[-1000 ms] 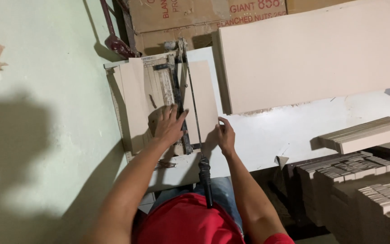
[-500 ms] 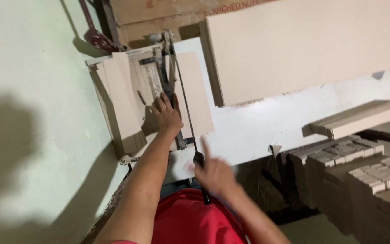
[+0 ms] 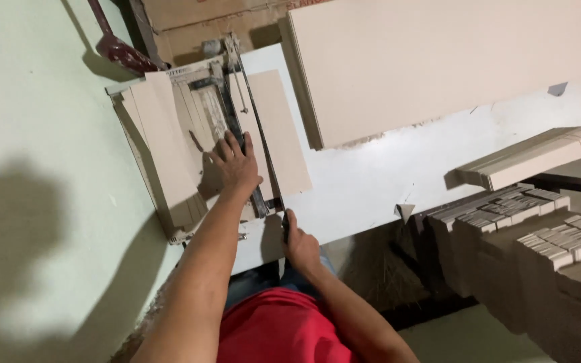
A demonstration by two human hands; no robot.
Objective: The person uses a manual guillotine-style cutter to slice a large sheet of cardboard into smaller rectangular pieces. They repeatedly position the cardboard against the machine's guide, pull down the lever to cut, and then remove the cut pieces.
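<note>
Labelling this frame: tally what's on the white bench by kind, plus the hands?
Manual tile cutter: 1
Tile in the cutter: 1
Large beige slab: 1
Stack of tile strips: 1
Hands: 2, left hand and right hand
Total: 6

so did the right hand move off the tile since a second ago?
Yes. The right hand has left the beige tile edge and come back toward the body, now closed on the cutter's lever handle at the near end of the tile cutter.
</note>
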